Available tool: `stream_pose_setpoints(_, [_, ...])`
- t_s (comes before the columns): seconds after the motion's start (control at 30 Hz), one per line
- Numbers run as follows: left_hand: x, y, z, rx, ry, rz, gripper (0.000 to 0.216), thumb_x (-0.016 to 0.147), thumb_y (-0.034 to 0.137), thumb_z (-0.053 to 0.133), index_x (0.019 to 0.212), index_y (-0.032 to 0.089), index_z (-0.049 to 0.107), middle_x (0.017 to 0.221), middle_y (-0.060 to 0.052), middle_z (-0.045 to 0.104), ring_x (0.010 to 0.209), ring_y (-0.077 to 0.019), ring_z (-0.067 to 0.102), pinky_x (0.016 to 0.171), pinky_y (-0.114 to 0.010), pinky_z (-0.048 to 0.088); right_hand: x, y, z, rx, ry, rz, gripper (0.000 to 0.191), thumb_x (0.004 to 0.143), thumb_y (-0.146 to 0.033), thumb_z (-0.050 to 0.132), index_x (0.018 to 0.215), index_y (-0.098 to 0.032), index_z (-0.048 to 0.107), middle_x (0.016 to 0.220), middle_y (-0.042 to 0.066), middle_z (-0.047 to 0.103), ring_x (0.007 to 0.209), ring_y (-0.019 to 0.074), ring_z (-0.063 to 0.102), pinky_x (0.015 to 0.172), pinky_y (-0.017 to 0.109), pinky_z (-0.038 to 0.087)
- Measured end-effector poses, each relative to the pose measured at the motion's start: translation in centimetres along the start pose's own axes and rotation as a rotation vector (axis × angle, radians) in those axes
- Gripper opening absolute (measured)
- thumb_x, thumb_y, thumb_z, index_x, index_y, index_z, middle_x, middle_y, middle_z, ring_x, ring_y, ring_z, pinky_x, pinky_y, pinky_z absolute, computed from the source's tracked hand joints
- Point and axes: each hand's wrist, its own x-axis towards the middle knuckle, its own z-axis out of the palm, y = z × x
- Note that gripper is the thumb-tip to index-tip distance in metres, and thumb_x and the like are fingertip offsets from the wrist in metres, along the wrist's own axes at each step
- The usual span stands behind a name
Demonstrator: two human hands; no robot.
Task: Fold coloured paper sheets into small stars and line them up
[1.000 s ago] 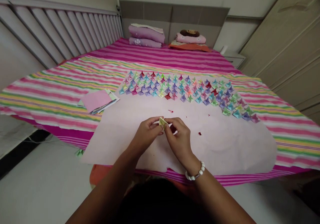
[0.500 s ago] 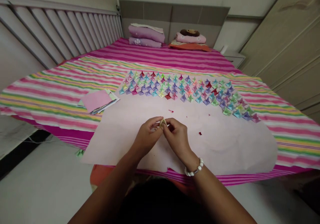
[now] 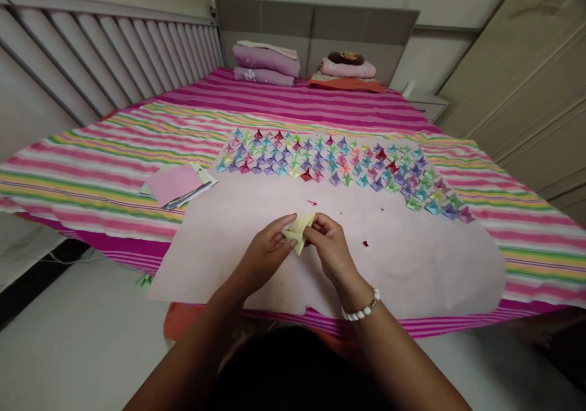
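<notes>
A small folded piece of pale yellow paper (image 3: 301, 223) is held up between my two hands, partly spread, with a point hanging downward. My left hand (image 3: 270, 243) pinches its left side between thumb and fingers. My right hand (image 3: 328, 240), with a white bead bracelet (image 3: 361, 312) at the wrist, grips its right side, the thumb lying over the paper. Below the hands lies a large pale pink sheet (image 3: 412, 276) on the bed. Rows of folded paper pieces (image 3: 306, 174) in many colours cover its far part.
A stack of coloured paper squares (image 3: 176, 184) lies left of the sheet on the striped bedspread (image 3: 91, 173). Small red scraps (image 3: 365, 243) dot the sheet. Folded bedding (image 3: 265, 63) and a pink pillow (image 3: 348, 69) stand at the headboard. Something green (image 3: 145, 281) shows at the left edge.
The yellow paper was tucked small between the fingertips; now it is spread wider and shows more of its surface. My right hand has shifted slightly to the right.
</notes>
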Motion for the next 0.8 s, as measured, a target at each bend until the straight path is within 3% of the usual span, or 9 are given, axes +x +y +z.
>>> stream_pose_setpoints(0.17, [-0.1, -0.1, -0.5, 0.073, -0.015, 0.078, 0.053, 0.077, 0.022, 0.063, 0.129, 0.016, 0.054, 0.137, -0.014, 0.053, 0.116, -0.0234, 0.058, 0.096, -0.038, 0.049, 0.2, -0.3, -0.3, 0.048, -0.106, 0.089, 0.016, 0.061, -0.019, 0.066, 0.077, -0.017, 0.064, 0.062, -0.003, 0.063, 0.054, 0.0102, 0.056, 0.051, 0.021, 0.043])
stream_pose_setpoints(0.47, [-0.2, -1.3, -1.4, 0.267, -0.026, 0.211, 0.038, 0.083, 0.02, 0.057, 0.12, 0.022, 0.06, 0.134, -0.009, 0.055, 0.11, -0.0212, 0.06, 0.09, -0.036, 0.054, 0.6, -0.5, -0.6, 0.031, -0.108, 0.16, 0.026, 0.052, -0.015, 0.071, 0.077, -0.017, 0.066, 0.061, -0.003, 0.065, 0.054, 0.0099, 0.057, 0.054, 0.022, 0.045])
stream_pose_setpoints(0.57, [-0.3, -1.3, -1.7, 0.43, -0.104, 0.28, 0.051, 0.078, 0.018, 0.063, 0.128, 0.025, 0.054, 0.139, -0.009, 0.05, 0.118, -0.024, 0.055, 0.082, -0.035, 0.057, 0.6, -0.5, -0.7, 0.033, -0.081, 0.155, 0.029, 0.052, -0.015, 0.072, 0.08, -0.017, 0.066, 0.065, -0.002, 0.067, 0.058, 0.0113, 0.06, 0.056, 0.023, 0.046])
stream_pose_setpoints(0.7, [-0.3, -1.2, -1.7, 0.632, -0.148, 0.396, 0.071, 0.073, 0.013, 0.069, 0.137, 0.029, 0.041, 0.139, -0.008, 0.049, 0.126, -0.0253, 0.047, 0.097, -0.043, 0.048, 0.6, -0.4, -0.7, 0.036, -0.074, 0.165, 0.03, 0.052, -0.014, 0.071, 0.081, -0.017, 0.065, 0.066, -0.002, 0.067, 0.059, 0.0121, 0.061, 0.058, 0.024, 0.047])
stream_pose_setpoints(0.8, [-0.2, -1.2, -1.4, 0.703, -0.125, 0.42, 0.067, 0.074, 0.009, 0.067, 0.134, 0.027, 0.043, 0.132, -0.009, 0.053, 0.122, -0.0244, 0.05, 0.101, -0.045, 0.045, 0.6, -0.4, -0.7, 0.029, -0.069, 0.183, 0.031, 0.052, -0.013, 0.07, 0.082, -0.016, 0.065, 0.067, -0.002, 0.068, 0.059, 0.0115, 0.061, 0.057, 0.023, 0.046])
